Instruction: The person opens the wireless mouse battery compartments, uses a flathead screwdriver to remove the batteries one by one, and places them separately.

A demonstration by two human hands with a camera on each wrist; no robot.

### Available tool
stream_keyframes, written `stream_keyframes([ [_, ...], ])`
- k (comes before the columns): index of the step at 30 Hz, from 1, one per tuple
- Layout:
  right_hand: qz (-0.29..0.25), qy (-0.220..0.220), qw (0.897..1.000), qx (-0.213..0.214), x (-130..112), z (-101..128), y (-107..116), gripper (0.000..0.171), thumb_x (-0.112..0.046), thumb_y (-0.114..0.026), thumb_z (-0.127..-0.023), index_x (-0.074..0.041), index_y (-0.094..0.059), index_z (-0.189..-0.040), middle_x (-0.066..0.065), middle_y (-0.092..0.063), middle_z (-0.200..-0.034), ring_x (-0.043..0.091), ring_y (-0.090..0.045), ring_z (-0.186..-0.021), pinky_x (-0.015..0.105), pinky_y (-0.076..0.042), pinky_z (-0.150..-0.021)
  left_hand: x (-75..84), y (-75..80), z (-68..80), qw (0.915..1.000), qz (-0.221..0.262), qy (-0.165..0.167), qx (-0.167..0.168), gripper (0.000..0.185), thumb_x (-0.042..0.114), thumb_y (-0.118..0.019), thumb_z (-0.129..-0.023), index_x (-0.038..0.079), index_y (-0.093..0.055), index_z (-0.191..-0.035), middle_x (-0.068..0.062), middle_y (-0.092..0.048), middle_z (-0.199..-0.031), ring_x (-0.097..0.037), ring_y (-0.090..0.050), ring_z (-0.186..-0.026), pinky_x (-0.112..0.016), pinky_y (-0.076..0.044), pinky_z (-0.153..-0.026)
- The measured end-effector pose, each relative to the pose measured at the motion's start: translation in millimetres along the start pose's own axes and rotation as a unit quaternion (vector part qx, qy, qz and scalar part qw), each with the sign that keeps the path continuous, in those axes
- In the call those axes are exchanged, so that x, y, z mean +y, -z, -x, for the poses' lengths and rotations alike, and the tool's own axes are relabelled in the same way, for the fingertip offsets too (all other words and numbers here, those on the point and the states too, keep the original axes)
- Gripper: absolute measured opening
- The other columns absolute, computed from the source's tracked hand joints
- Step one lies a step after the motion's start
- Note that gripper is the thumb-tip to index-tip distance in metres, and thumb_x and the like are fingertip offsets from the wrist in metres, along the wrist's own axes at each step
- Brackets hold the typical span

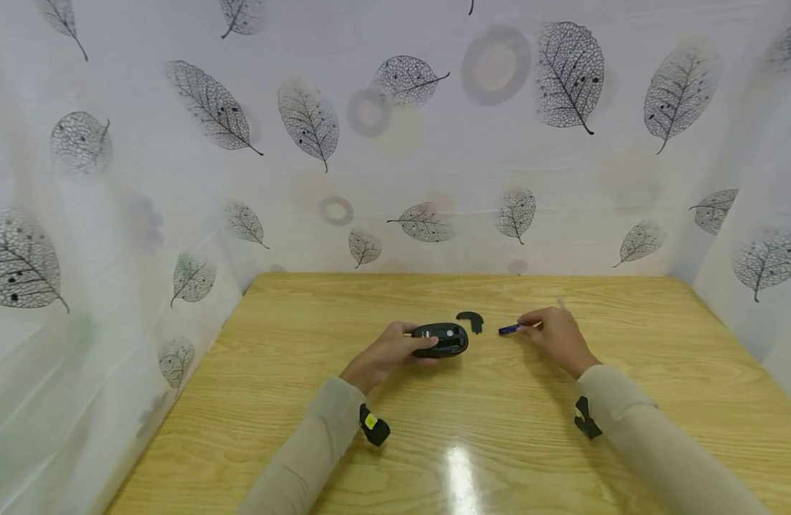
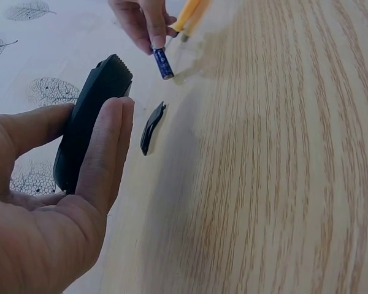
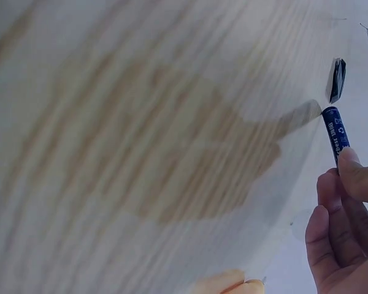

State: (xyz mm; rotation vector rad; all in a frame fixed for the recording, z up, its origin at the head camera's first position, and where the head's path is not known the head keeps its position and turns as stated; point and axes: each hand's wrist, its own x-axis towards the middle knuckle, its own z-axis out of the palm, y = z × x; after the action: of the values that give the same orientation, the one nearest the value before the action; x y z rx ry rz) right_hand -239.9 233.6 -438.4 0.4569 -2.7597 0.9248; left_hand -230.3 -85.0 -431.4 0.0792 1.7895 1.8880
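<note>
A black computer mouse (image 1: 445, 330) lies underside up in my left hand (image 1: 389, 352), its battery slot uncovered. The left thumb rests across the underside and the fingers support it from beneath. In the left wrist view the mouse (image 2: 89, 125) is seen edge-on, between thumb and fingers. My right hand (image 1: 554, 336) pinches a dark blue battery (image 1: 508, 330) by one end between thumb and fingertips. Printed lettering shows on the battery (image 3: 335, 131) in the right wrist view. The black battery cover (image 1: 473, 320) lies on the table between the two hands.
The wood-grain table (image 1: 498, 408) reaches back to a pale curtain (image 1: 447, 164) with leaf prints, which also hangs along both sides. An orange object (image 2: 189, 15) lies behind the right hand, partly hidden. Each wrist carries a small black camera.
</note>
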Motion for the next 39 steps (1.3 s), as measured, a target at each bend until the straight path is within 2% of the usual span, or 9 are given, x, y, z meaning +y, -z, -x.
stream_keyframes([
  [11, 0.040, -0.024, 0.998, -0.032, 7.4, -4.3, 0.1, 0.015, -0.002, -0.074, -0.091, 0.003, -0.077, -0.105, 0.022, -0.073, -0.108, 0.040, -0.069, -0.096, 0.055, -0.057, -0.082, -0.6, 1.0, -0.1, 1.0000, -0.005, 0.000, 0.002, 0.051, 0.008, -0.066, -0.099, -0.011, -0.047, -0.142, -0.026, -0.056, -0.133, -0.031, -0.068, -0.109, -0.038, -0.057, -0.095],
  [19, 0.071, -0.028, 0.996, -0.037, 8.5, -7.3, -3.7, 0.014, -0.001, -0.073, -0.091, 0.002, -0.078, -0.104, 0.021, -0.074, -0.106, 0.042, -0.068, -0.098, 0.058, -0.056, -0.084, -1.9, 2.7, -0.2, 1.0000, 0.002, 0.002, 0.000, 0.051, 0.009, -0.066, -0.099, -0.010, -0.046, -0.142, -0.026, -0.055, -0.134, -0.032, -0.070, -0.106, -0.039, -0.056, -0.097],
  [27, 0.080, -0.044, 0.995, -0.049, 8.2, -7.0, -4.3, 0.018, 0.000, -0.069, -0.094, 0.004, -0.075, -0.111, 0.023, -0.072, -0.112, 0.046, -0.066, -0.105, 0.061, -0.054, -0.087, -0.1, 2.7, 1.7, 0.9999, 0.010, 0.007, -0.001, 0.051, 0.009, -0.067, -0.099, -0.010, -0.046, -0.141, -0.026, -0.055, -0.134, -0.032, -0.069, -0.107, -0.041, -0.055, -0.098],
  [39, 0.079, -0.061, 0.993, -0.064, 10.2, -8.3, -5.8, 0.019, 0.001, -0.067, -0.094, 0.005, -0.075, -0.111, 0.025, -0.069, -0.118, 0.047, -0.064, -0.108, 0.062, -0.053, -0.089, 1.4, 2.0, 2.0, 0.9998, 0.015, 0.009, -0.002, 0.049, 0.007, -0.067, -0.098, -0.010, -0.047, -0.140, -0.025, -0.053, -0.134, -0.033, -0.067, -0.110, -0.042, -0.056, -0.097],
])
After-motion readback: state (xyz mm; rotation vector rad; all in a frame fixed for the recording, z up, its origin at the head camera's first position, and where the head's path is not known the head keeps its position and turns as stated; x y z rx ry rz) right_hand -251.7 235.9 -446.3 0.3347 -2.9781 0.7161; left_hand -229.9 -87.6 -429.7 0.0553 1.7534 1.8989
